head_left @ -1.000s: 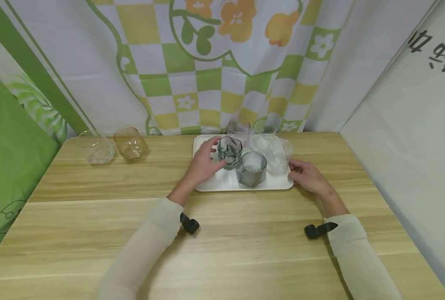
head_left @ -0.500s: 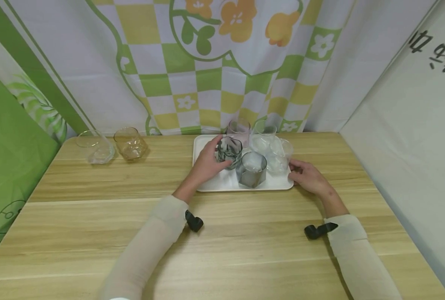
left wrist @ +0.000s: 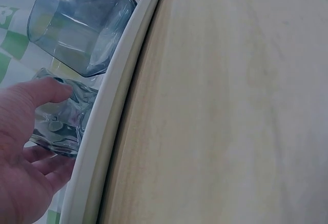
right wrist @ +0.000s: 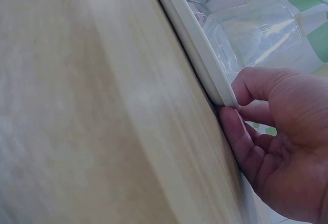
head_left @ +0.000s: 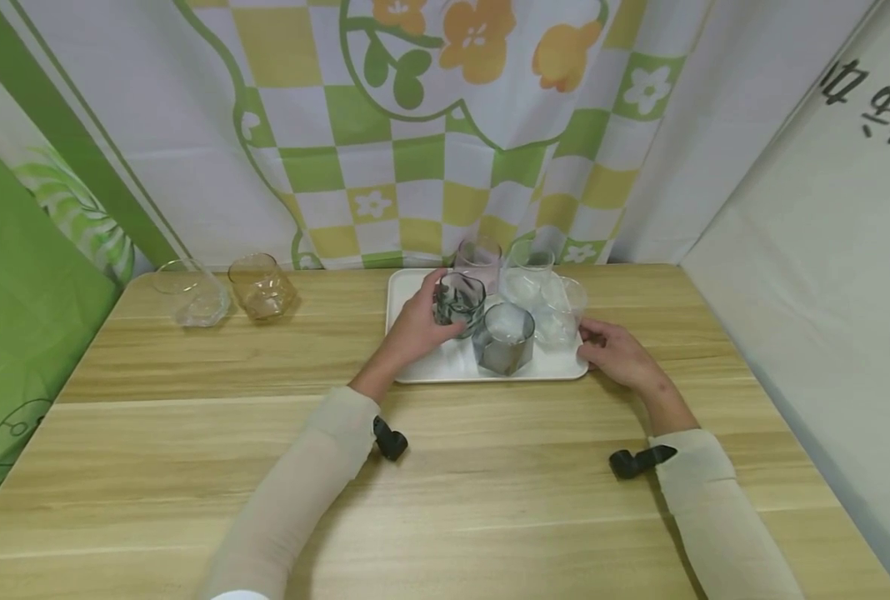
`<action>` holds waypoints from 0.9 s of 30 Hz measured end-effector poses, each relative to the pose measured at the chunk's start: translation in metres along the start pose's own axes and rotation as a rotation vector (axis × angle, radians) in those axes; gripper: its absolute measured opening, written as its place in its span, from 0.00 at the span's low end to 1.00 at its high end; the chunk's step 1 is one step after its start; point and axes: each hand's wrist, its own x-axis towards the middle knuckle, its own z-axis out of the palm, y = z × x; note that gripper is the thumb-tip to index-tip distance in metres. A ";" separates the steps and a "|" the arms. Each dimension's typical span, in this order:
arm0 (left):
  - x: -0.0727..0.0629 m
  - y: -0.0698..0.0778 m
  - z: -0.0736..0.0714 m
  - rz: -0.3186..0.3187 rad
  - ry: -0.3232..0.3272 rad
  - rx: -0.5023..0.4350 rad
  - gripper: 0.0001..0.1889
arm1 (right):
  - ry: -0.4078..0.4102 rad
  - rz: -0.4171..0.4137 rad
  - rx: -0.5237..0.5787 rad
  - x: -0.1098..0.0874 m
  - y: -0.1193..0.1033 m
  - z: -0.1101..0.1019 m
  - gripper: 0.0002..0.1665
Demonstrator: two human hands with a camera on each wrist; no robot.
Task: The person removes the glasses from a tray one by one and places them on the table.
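Observation:
My left hand (head_left: 415, 327) holds a dark grey-green glass with wavy sides (head_left: 462, 305), its thumb on the near side and the other fingers round the left. In the left wrist view this glass (left wrist: 59, 119) stands on the white tray (head_left: 439, 360), close behind its rim. A grey faceted glass (head_left: 503, 343) stands upright just to its right. My right hand (head_left: 619, 354) pinches the tray's front right corner, as the right wrist view shows. Beside those fingers stands a clear glass (head_left: 561, 321). A pinkish glass (head_left: 478, 260) and another clear glass (head_left: 527, 279) fill the tray's back.
On the table's (head_left: 490, 483) far left stand an amber glass (head_left: 263, 293) and a clear glass (head_left: 199, 304), both off the tray. A checked, flowered curtain (head_left: 415, 167) hangs right behind the back edge. A pale wall sheet (head_left: 812, 275) borders the right side.
My left hand has moved slightly right and its fingers have closed round the wavy glass. My right hand has stayed at the tray corner, and the glasses have not moved.

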 end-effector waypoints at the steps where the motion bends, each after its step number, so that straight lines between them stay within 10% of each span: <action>1: 0.000 0.000 0.000 0.000 0.001 -0.001 0.48 | -0.001 0.002 0.001 0.000 0.000 0.000 0.38; 27: -0.001 -0.001 0.004 0.015 0.065 -0.074 0.48 | -0.002 0.005 0.005 -0.001 -0.003 -0.001 0.39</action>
